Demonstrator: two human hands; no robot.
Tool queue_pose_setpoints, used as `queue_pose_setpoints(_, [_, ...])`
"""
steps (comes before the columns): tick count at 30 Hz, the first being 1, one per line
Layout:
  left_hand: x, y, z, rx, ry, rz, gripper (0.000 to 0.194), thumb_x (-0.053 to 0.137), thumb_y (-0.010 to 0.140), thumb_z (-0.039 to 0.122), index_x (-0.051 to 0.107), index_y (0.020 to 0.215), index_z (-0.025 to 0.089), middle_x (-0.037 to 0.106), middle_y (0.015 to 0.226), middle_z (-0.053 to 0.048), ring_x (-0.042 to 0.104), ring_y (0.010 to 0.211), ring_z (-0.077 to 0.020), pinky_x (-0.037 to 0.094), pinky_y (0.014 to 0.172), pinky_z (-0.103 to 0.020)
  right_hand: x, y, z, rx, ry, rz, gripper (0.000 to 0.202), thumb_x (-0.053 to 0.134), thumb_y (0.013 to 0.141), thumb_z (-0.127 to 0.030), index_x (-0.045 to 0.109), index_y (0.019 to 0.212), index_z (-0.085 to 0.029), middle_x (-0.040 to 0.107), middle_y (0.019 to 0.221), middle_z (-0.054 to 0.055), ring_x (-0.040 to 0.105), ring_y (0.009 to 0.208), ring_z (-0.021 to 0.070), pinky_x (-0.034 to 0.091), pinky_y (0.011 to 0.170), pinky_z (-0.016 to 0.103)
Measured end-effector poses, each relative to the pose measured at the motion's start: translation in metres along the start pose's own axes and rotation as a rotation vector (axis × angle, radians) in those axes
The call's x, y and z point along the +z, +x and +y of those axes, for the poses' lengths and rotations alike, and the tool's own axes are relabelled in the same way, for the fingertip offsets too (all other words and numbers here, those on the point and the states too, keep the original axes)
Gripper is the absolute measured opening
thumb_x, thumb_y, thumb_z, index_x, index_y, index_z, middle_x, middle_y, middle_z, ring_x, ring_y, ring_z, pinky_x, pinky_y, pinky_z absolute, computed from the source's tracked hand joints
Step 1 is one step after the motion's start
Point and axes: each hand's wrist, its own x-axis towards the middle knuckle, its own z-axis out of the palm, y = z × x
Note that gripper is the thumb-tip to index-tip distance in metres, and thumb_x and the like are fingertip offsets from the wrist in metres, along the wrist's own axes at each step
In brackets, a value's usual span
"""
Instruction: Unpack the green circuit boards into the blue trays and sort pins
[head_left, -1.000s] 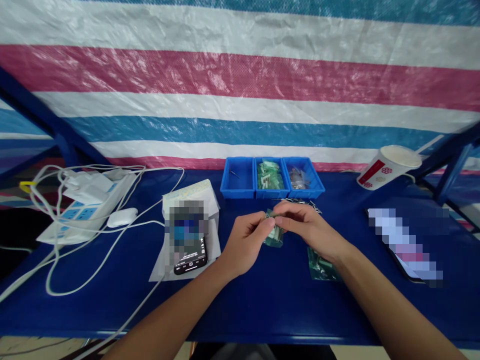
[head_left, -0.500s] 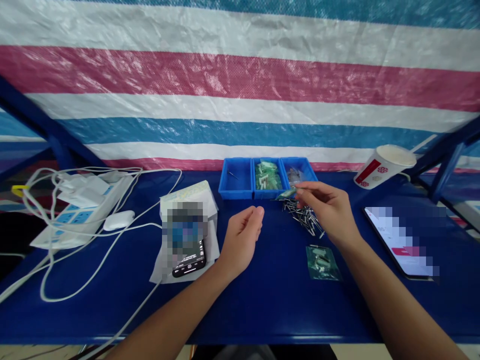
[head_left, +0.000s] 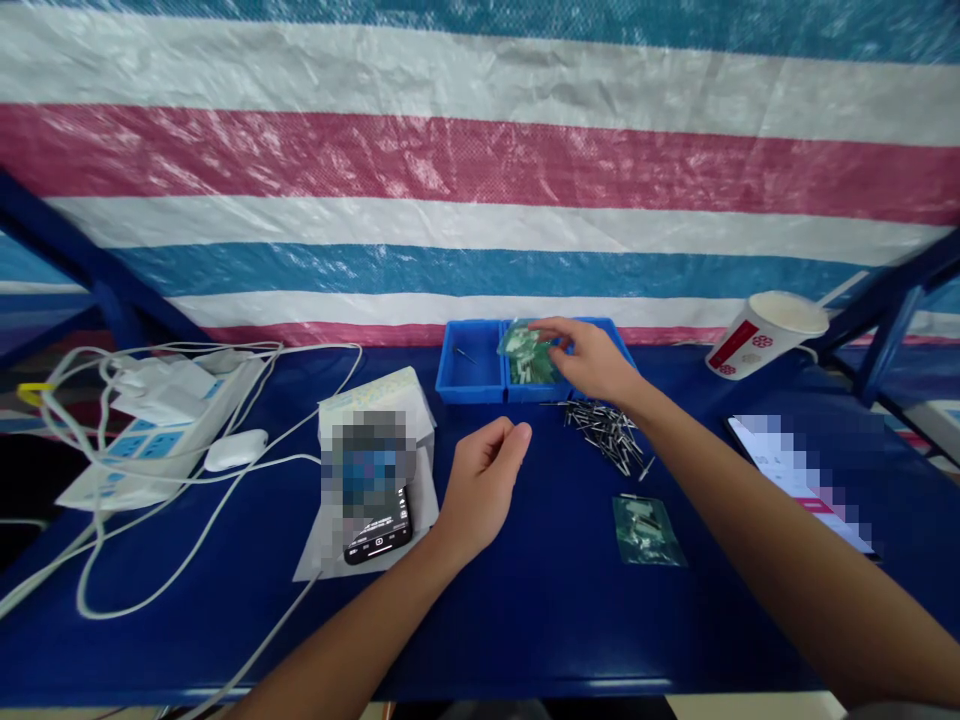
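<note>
My right hand (head_left: 581, 355) reaches over the middle blue bin (head_left: 531, 393), thumb and index finger apart. At its fingertips a small green-tinted plastic bag (head_left: 517, 337) lies on top of similar bags (head_left: 534, 368) holding white pieces, overlapping the bin's left wall. My left hand (head_left: 484, 480) is closed above the table, the thumb against curled fingers; whatever it holds, if anything, is hidden. Between the hands and just below the bins lies a pile of dark and silver screw-like pieces (head_left: 607, 432). Nearer me is another filled green bag (head_left: 646, 530).
The left blue bin (head_left: 471, 395) contains one thin screw-like piece; my right hand partly covers the right bin. A phone (head_left: 379, 540) rests on paper at left, near a power strip (head_left: 146, 450), cables and a white case (head_left: 236, 451). At right are a paper cup (head_left: 765, 335) and another phone (head_left: 795, 480).
My right hand has moved left and away from me, from the screw pile to the middle bin, carrying a small green bag that now lies atop the others. My left hand has hardly moved.
</note>
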Motion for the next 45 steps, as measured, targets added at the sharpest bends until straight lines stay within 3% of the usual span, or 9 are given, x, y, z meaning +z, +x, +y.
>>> queue_pose_setpoints(4, [0.001, -0.002, 0.003, -0.002, 0.002, -0.006, 0.046, 0.052, 0.096, 0.045, 0.035, 0.061, 0.021, 0.034, 0.057, 0.006, 0.035, 0.053, -0.0103, 0.028, 0.054, -0.028, 0.000, 0.002, -0.006, -0.014, -0.321, 0.062, 0.051, 0.046, 0.079, -0.012, 0.072, 0.122, -0.019, 0.068, 0.117, 0.014, 0.056, 0.109, 0.0325, 0.042, 0.092, 0.049])
queue_pose_setpoints(8, [0.004, -0.003, 0.005, 0.004, 0.032, -0.016, 0.045, 0.052, 0.095, 0.044, 0.034, 0.060, 0.021, 0.034, 0.056, 0.006, 0.035, 0.053, -0.0105, 0.028, 0.055, -0.029, 0.010, 0.002, -0.025, 0.005, -0.378, 0.011, 0.039, 0.050, 0.092, -0.037, 0.072, 0.121, -0.025, 0.068, 0.124, 0.011, 0.050, 0.112, 0.0368, 0.040, 0.087, 0.049])
queue_pose_setpoints(12, [0.004, -0.001, 0.006, 0.012, 0.061, -0.004, 0.045, 0.051, 0.095, 0.043, 0.035, 0.060, 0.021, 0.036, 0.055, 0.006, 0.036, 0.053, -0.0107, 0.029, 0.056, -0.029, 0.029, 0.014, -0.040, 0.041, -0.493, -0.067, 0.049, 0.056, 0.090, -0.055, 0.070, 0.125, -0.023, 0.068, 0.127, 0.015, 0.049, 0.118, 0.0404, 0.037, 0.088, 0.049])
queue_pose_setpoints(18, [0.003, 0.000, 0.007, 0.010, 0.075, 0.000, 0.045, 0.051, 0.095, 0.044, 0.035, 0.059, 0.021, 0.036, 0.055, 0.005, 0.036, 0.053, -0.0108, 0.028, 0.055, -0.029, 0.041, 0.027, -0.044, 0.037, -0.622, -0.124, 0.033, 0.052, 0.093, -0.034, 0.071, 0.116, -0.020, 0.077, 0.097, 0.013, 0.067, 0.090, 0.0302, 0.032, 0.091, 0.049])
queue_pose_setpoints(22, [0.003, -0.002, 0.008, 0.003, 0.073, 0.001, 0.045, 0.051, 0.095, 0.043, 0.035, 0.059, 0.021, 0.037, 0.055, 0.005, 0.037, 0.053, -0.0107, 0.029, 0.055, -0.029, 0.028, 0.028, -0.047, 0.055, -0.575, -0.020, 0.036, 0.043, 0.095, -0.023, 0.071, 0.116, -0.020, 0.078, 0.092, 0.012, 0.069, 0.085, 0.0275, 0.035, 0.090, 0.046])
queue_pose_setpoints(27, [0.001, 0.003, 0.003, -0.017, 0.040, 0.016, 0.045, 0.052, 0.095, 0.043, 0.036, 0.059, 0.021, 0.038, 0.054, 0.006, 0.037, 0.052, -0.0104, 0.030, 0.055, -0.028, -0.005, 0.039, -0.043, 0.072, -0.439, 0.102, 0.038, 0.042, 0.098, -0.024, 0.070, 0.122, -0.021, 0.077, 0.107, 0.012, 0.070, 0.093, 0.0299, 0.045, 0.084, 0.043])
queue_pose_setpoints(31, [-0.001, 0.009, 0.000, -0.041, -0.041, 0.029, 0.044, 0.052, 0.095, 0.042, 0.039, 0.059, 0.021, 0.039, 0.053, 0.006, 0.038, 0.051, -0.0101, 0.031, 0.053, -0.026, -0.028, 0.056, -0.031, 0.135, -0.402, 0.059, 0.030, 0.055, 0.092, -0.023, 0.076, 0.113, -0.018, 0.077, 0.104, 0.012, 0.070, 0.098, 0.0302, 0.049, 0.089, 0.042])
queue_pose_setpoints(38, [-0.003, 0.000, 0.005, -0.022, -0.044, 0.021, 0.044, 0.052, 0.095, 0.042, 0.039, 0.059, 0.020, 0.040, 0.054, 0.006, 0.038, 0.052, -0.0096, 0.031, 0.053, -0.025, -0.025, 0.073, -0.014, 0.410, -0.092, -0.102, 0.024, 0.069, 0.088, -0.036, 0.077, 0.089, -0.013, 0.064, 0.056, 0.003, 0.060, 0.051, 0.0158, 0.049, 0.062, 0.030])
queue_pose_setpoints(45, [0.000, -0.002, 0.020, -0.008, 0.042, -0.022, 0.045, 0.052, 0.094, 0.042, 0.039, 0.057, 0.020, 0.040, 0.054, 0.005, 0.038, 0.053, -0.0104, 0.032, 0.055, -0.027, -0.003, 0.060, -0.011, 0.209, -0.238, 0.055, 0.026, 0.058, 0.091, -0.026, 0.076, 0.104, -0.014, 0.077, 0.096, 0.012, 0.070, 0.078, 0.0228, 0.051, 0.084, 0.038])
